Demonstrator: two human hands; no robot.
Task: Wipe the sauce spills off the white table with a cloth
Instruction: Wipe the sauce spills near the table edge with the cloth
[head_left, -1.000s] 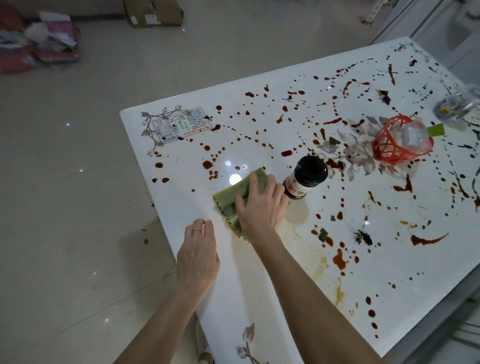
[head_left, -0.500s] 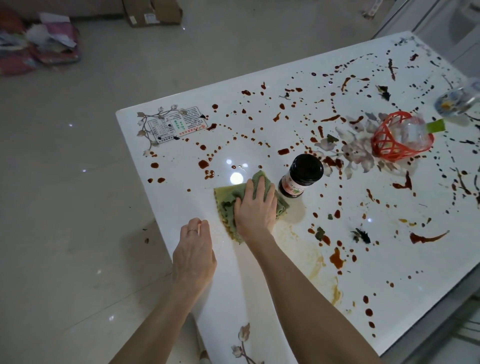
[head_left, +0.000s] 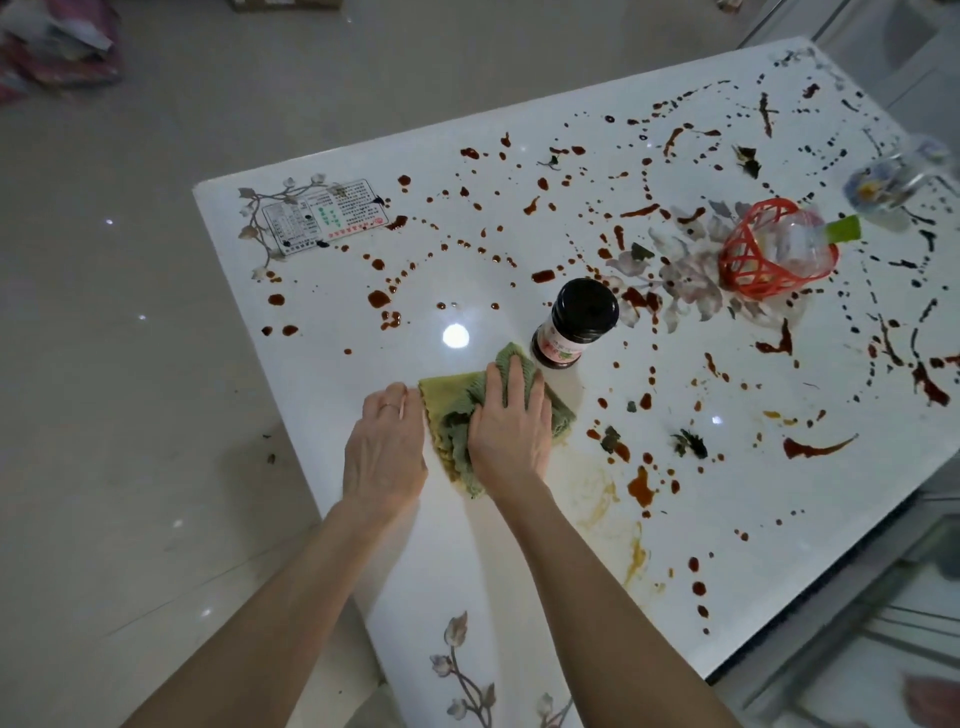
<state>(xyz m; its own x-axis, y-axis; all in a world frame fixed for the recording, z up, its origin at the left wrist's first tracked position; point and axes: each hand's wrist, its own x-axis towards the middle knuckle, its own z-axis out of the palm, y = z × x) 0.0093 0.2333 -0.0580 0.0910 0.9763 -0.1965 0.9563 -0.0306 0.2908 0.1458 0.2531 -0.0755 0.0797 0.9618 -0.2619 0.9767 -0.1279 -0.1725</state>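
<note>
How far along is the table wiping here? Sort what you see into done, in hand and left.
Done: by the green cloth, a patch of the white table shows only faint yellowish smears. In hand: the right hand presses the cloth flat beside the dark-lidded jar, the left hand resting at its edge. Left: red-brown sauce spills dot most of the top, out to the red basket.

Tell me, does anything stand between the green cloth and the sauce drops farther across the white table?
Yes: a dark-lidded sauce jar stands upright just beyond the crumpled green cloth under the right hand. Toward the far-left sauce drops, nothing visible blocks.
</note>
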